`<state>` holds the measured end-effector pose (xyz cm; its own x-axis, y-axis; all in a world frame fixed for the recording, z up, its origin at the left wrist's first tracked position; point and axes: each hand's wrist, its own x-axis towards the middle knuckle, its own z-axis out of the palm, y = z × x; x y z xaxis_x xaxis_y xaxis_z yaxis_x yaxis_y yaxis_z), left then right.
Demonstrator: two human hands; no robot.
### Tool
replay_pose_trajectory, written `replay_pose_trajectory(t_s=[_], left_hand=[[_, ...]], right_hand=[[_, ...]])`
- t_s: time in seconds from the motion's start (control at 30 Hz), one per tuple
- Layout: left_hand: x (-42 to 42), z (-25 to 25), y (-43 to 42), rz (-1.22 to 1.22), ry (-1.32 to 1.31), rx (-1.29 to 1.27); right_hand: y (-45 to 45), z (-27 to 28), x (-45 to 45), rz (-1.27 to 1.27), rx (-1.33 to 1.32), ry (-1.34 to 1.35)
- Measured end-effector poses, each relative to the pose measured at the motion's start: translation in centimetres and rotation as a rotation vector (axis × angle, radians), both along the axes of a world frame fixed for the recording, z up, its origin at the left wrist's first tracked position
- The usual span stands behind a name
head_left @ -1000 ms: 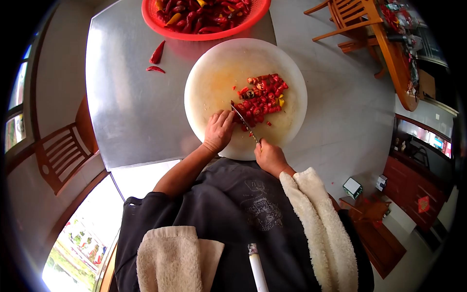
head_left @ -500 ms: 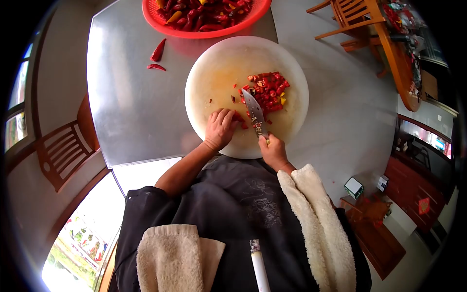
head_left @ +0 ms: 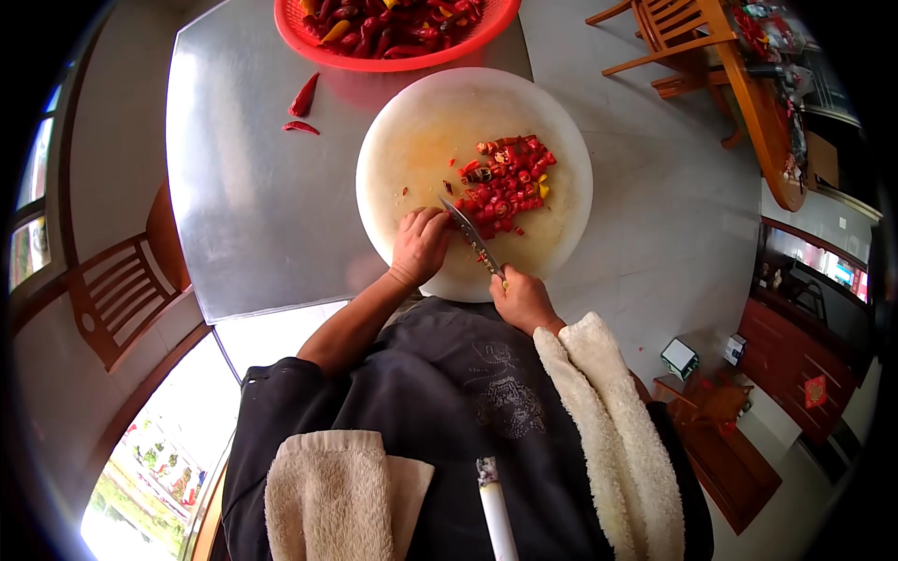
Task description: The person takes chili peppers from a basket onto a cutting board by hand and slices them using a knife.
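Observation:
My right hand (head_left: 524, 300) is closed on the handle of a knife (head_left: 477, 241), whose blade stands over the round white cutting board (head_left: 402, 140) with bits stuck to it. Close to the left of the blade, my left hand (head_left: 420, 247) rests on the board with its fingers curled over a red pepper, mostly hidden beneath them. Chopped red pepper pieces (head_left: 510, 182) lie in a heap on the board, to the right of the blade, with a little yellow among them.
A red basket (head_left: 402, 65) of whole peppers stands at the table's far side. Two loose peppers (head_left: 302, 96) lie on the metal table (head_left: 253, 224). A lit cigarette (head_left: 497, 514) shows at the bottom, before my shirt. Wooden chairs stand left and upper right.
The knife swung right and showed its flat side half a second ago; now its blade is back beside my left fingers. My left hand has barely moved.

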<state>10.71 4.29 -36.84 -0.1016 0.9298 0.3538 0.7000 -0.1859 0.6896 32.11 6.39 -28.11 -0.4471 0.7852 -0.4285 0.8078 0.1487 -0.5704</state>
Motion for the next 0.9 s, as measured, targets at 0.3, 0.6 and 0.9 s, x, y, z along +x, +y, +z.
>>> replay_pose_trajectory(t_s=[0.3,0.6,0.9], left_hand=[[0.1,-0.2,0.3,0.002,0.010,0.023],[0.4,0.1,0.9,0.014,0.053,0.014],[-1.9,1.6,0.5,0.461,-0.463,-0.160]], right_hand=[[1.1,-0.2,-1.3,0.013,-0.056,-0.085],[2.4,-2.9,-1.3,-0.097,0.030,0.137],[2.0,0.6,0.4,0.006,-0.027,0.112]])
